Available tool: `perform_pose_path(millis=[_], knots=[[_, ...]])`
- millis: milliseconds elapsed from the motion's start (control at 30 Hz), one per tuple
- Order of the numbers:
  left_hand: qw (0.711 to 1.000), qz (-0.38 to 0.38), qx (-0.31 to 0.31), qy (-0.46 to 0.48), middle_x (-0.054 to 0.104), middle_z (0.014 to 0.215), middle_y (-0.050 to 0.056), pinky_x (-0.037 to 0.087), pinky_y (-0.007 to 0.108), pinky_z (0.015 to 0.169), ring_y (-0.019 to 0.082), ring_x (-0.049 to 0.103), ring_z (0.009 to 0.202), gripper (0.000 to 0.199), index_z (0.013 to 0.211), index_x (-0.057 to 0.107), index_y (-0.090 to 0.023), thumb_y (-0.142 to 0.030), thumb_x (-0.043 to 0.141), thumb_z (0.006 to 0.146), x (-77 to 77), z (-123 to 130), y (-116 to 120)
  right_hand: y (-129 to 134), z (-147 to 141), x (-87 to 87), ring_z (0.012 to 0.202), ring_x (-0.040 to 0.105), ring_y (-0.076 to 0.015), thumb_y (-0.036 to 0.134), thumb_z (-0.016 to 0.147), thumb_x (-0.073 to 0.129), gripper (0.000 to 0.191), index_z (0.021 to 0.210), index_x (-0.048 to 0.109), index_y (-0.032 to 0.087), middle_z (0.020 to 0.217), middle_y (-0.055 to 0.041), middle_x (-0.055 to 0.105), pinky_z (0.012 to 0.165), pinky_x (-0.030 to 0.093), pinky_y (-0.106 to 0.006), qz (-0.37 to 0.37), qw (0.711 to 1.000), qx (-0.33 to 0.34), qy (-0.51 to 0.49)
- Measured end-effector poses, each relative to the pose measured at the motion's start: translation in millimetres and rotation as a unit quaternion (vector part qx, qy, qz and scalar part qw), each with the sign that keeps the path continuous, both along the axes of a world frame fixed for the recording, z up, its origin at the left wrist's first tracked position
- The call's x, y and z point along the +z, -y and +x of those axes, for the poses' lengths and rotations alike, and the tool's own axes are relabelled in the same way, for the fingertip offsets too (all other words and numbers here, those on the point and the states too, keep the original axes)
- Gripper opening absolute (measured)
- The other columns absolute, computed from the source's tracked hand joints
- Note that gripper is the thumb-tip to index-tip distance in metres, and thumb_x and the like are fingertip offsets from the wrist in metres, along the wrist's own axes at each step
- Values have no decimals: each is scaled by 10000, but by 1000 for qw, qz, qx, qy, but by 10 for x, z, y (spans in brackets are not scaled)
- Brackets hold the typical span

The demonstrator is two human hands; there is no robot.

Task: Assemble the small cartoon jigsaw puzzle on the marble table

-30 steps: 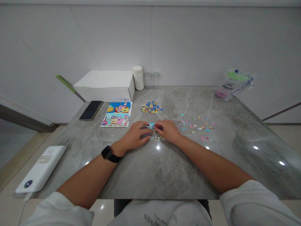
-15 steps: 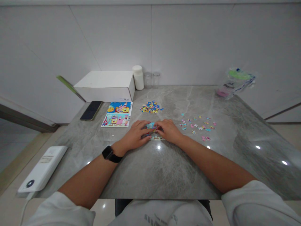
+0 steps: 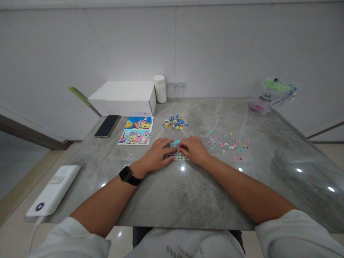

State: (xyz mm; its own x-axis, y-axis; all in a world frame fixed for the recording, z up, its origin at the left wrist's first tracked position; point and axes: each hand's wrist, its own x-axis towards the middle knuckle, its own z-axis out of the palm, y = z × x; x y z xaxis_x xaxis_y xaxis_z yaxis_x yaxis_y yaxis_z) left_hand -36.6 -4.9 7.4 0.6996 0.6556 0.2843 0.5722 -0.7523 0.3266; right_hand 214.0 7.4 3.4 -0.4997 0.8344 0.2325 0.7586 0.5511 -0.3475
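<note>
A small, partly joined jigsaw puzzle [image 3: 180, 157] lies on the table in front of me, half covered by my fingers. My left hand [image 3: 158, 154] rests at its left side, the fingers spread and touching the puzzle. From the right, my right hand [image 3: 196, 150] reaches over it with thumb and fingertips drawn together on a small jigsaw piece at the puzzle's middle. The fingers hide most of that piece. Several loose jigsaw pieces [image 3: 231, 147] lie scattered to the right, and a heap of blue and yellow pieces [image 3: 175, 123] sits behind the puzzle.
A printed picture sheet [image 3: 135, 137] and a phone [image 3: 107, 126] lie at left. Behind them stand a white box [image 3: 122, 107], a white bottle [image 3: 160, 89] and two clear jars [image 3: 180, 92]. A plastic bag [image 3: 271, 96] sits back right; a white corded device [image 3: 55, 190] lies front left.
The whole view has shifted slightly, so things appear a little further right. Both hands stay at the puzzle, with only slight finger movement on the right.
</note>
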Motion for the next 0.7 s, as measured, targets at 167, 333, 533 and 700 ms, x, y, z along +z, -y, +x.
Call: perform_pose_path(millis=[167, 333, 533, 700], knots=[[1000, -1, -1, -9, 586, 1512, 117, 389, 547, 1219, 318, 515, 1401, 366, 1354, 737, -302, -435, 638, 1028, -11, -2, -12, 9, -16, 20, 1026, 660, -257, 277, 982, 718, 130, 1099, 766, 247, 1076, -55, 805, 935, 367, -388, 1, 1000, -6, 17], [1000, 1, -1, -9, 591, 1505, 118, 387, 547, 1220, 312, 522, 1400, 354, 1344, 740, -298, -421, 636, 1030, 2, 1, -2, 33, 12, 27, 1016, 653, -250, 263, 988, 704, 113, 1078, 768, 241, 1046, -50, 792, 921, 347, -378, 10, 1000, -14, 19], [1000, -2, -12, 8, 602, 1489, 121, 404, 536, 1210, 309, 532, 1394, 331, 1316, 757, -297, -425, 620, 1043, 48, -1, 32, 83, 94, 30, 992, 644, -234, 288, 978, 725, 83, 1017, 786, 246, 1002, -46, 773, 917, 344, -375, 21, 1000, 4, 21], [1000, -5, -14, -4, 592, 1504, 114, 380, 555, 1225, 311, 527, 1399, 351, 1343, 748, -318, -452, 609, 1050, 23, -8, 37, 87, 96, 23, 991, 639, -234, 336, 967, 754, 126, 1043, 796, 245, 1009, -58, 757, 914, 353, -375, 19, 999, -1, 29]])
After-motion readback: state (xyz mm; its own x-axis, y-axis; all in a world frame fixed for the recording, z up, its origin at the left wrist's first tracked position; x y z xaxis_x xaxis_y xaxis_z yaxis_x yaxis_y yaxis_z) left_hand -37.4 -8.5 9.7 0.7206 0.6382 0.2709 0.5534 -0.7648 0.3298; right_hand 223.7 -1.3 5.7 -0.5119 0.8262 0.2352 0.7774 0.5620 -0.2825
